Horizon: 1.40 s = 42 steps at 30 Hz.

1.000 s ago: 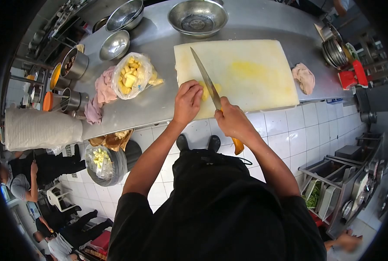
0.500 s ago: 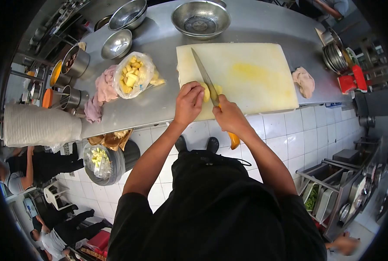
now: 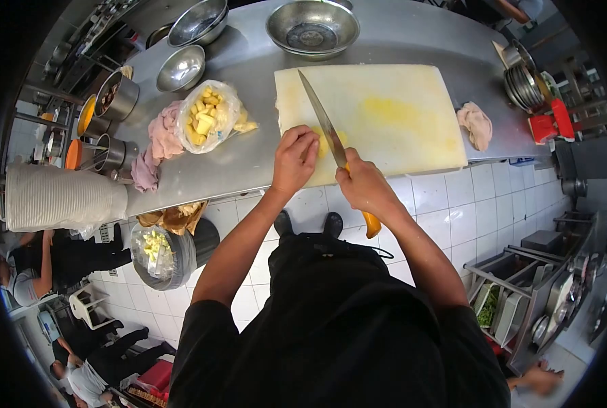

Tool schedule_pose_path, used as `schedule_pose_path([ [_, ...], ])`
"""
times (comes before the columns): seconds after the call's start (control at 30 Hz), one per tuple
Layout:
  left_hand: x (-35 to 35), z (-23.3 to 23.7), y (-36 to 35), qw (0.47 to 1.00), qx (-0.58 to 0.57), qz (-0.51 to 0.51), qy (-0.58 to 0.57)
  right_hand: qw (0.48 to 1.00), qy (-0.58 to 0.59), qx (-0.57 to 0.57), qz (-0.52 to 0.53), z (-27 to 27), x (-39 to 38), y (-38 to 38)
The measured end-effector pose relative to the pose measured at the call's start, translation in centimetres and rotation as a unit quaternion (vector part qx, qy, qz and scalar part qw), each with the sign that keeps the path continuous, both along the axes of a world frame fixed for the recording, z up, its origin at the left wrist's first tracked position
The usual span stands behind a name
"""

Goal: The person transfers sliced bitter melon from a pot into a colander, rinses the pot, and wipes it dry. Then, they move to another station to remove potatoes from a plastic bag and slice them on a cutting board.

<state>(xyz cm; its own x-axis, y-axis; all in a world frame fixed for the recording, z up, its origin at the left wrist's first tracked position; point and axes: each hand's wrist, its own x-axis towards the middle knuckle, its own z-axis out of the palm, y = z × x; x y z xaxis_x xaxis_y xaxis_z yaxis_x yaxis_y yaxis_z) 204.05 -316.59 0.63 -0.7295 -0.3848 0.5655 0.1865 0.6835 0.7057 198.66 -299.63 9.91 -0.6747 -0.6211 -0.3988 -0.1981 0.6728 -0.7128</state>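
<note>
My right hand (image 3: 366, 182) is wrapped around the yellow handle of a large kitchen knife (image 3: 324, 121). Its long blade lies slanted over the left part of a white cutting board (image 3: 412, 95), tip pointing away from me. Beside the blade, my left hand (image 3: 295, 158) has its fingers curled together against a pale yellow peeled piece (image 3: 324, 145), which looks like potato. More yellow shows on the blade's other side, partly covered by the knife. Left of the board stands a clear plastic bag (image 3: 225, 129) of yellow peeled chunks.
Metal bowls (image 3: 313, 30) stand behind and left of the board. Pink cloths (image 3: 165, 129) and a stack of white containers (image 3: 65, 198) lie to the left; another cloth (image 3: 477, 126) is on the right. A lined bin (image 3: 171, 272) stands below the counter. Other people (image 3: 99, 367) are at lower left.
The knife and my right hand have shifted slightly right, and the blade has moved across the yellow piece. My left hand has barely moved.
</note>
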Motion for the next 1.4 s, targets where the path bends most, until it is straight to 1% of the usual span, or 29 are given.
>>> schedule_pose_path([
  [0.2,0.1,0.1,-0.2,1.0,-0.004,-0.001,-0.002,0.999,0.019,0.021,0.021,0.2,-0.2,-0.9],
  [0.27,0.0,0.0,-0.2,1.0,-0.001,0.001,-0.003,0.999,0.032,0.019,0.022,-0.5,-0.3,-1.3],
  [0.4,0.0,0.2,-0.1,1.0,0.001,-0.003,-0.005,1.0,0.01,0.011,0.015,-3.3,-1.3,-2.8],
  [0.6,0.0,0.0,0.0,1.0,0.013,-0.002,0.003,1.0,0.013,0.002,0.002,-2.7,-1.2,-1.8],
  [0.83,0.1,-0.2,-0.1,1.0,0.002,0.004,0.0,1.0,-0.004,-0.005,-0.012,0.1,0.5,0.5],
  [1.2,0.0,0.0,0.0,1.0,0.01,0.002,0.016,1.0,-0.006,-0.009,-0.008,-0.1,0.6,0.9],
  [1.4,0.0,-0.3,-0.2,1.0,0.003,0.003,-0.001,1.0,-0.003,0.009,-0.002,0.4,0.7,0.5],
])
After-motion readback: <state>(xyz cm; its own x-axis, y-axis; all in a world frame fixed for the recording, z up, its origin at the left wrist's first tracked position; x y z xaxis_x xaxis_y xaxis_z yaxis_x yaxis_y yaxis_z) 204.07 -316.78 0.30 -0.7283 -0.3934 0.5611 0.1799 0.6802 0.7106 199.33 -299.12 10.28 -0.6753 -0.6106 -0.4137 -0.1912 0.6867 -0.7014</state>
